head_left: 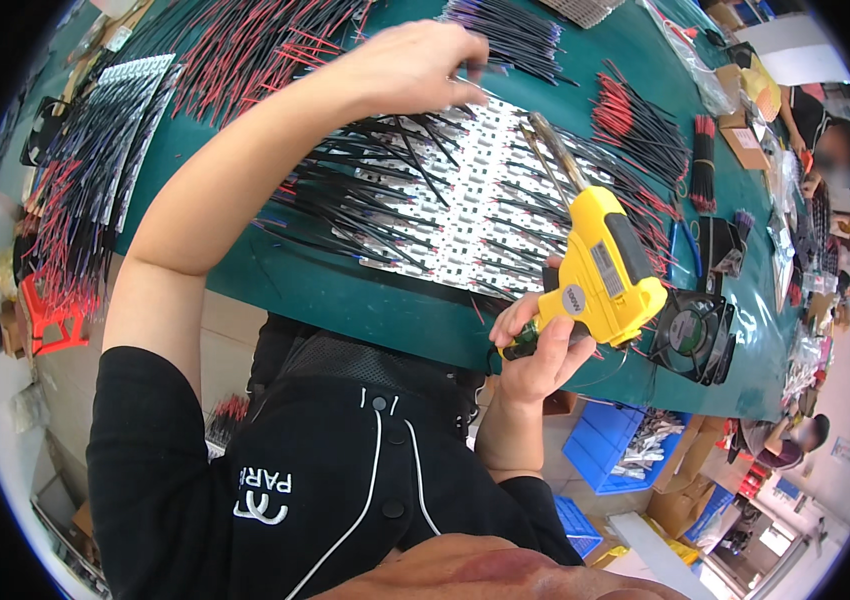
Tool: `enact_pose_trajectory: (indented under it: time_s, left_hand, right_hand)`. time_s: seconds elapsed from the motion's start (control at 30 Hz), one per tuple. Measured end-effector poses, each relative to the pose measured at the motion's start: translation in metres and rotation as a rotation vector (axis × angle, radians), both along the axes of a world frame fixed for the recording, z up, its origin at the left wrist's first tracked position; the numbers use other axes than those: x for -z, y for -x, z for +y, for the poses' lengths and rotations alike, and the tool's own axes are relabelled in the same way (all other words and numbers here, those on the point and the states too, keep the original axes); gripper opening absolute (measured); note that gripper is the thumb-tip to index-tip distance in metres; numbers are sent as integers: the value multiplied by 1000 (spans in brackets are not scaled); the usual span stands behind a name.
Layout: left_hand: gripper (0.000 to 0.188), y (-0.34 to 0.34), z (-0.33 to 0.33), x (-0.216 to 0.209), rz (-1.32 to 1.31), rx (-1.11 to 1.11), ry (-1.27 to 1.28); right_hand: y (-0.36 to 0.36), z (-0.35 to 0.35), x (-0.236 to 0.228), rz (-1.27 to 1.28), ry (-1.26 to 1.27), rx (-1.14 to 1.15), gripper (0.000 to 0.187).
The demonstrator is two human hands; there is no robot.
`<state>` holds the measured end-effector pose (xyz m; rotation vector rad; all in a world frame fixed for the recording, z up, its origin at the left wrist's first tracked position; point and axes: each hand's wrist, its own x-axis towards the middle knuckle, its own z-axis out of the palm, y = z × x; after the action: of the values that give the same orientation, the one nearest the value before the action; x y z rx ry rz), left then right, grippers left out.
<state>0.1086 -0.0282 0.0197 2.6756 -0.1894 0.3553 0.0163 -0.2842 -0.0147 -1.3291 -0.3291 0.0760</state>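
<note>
Yellow soldering gun (593, 275), handle wrapped by your right hand (542, 358), slants its long axis away and leftward over the white board panel (480, 190), tip near your left hand (427, 68), whose hold at the panel's far edge cannot be determined.

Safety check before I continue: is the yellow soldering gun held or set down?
Held: the right hand grips the yellow soldering gun, its metal barrel over the white boards.

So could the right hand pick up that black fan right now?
Probably not: the right hand is wrapped around the yellow soldering gun, though the black fan looks close by.
</note>
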Motion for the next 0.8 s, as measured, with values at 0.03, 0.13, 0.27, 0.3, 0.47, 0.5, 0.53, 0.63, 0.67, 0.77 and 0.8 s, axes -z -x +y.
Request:
enact_pose_trajectory:
  time_s: [0.03,0.13,0.27,0.3,0.47,0.5,0.53,0.63,0.67,0.77,0.8]
  left_hand:
    - [24,2,2,-6,-60,-24,92]
    - [21,22,-3,-27,-154,-7,183]
    - [17,30,-10,-15,-168,63,130]
    - [17,30,-13,-15,-84,11,145]
    - [19,20,-12,14,-25,-5,258]
    - [19,19,-14,14,55,-19,253]
    - [19,18,-16,13,136,-34,246]
    - [18,16,-21,18,99,-43,275]
    - [17,16,-21,18,117,-60,266]
    - [17,15,-20,24,30,-52,184]
    - [17,15,-20,23,32,-53,184]
  right_hand:
    - [1,-1,-1,-4,-17,22,53]
    - [2,-6,0,15,-50,103,55]
    - [2,-7,-2,5,-75,70,56]
    - [3,-6,-2,15,-63,69,56]
    - [5,-5,-1,11,-31,5,55]
    - [4,-5,0,8,-25,-2,54]
    - [5,-6,0,9,-23,-1,54]
    - [6,-5,4,62,-30,9,53]
    - [6,-4,5,44,-27,12,53]
    - [6,-1,5,36,-12,-9,52]
    - [6,-1,4,44,0,-27,51]
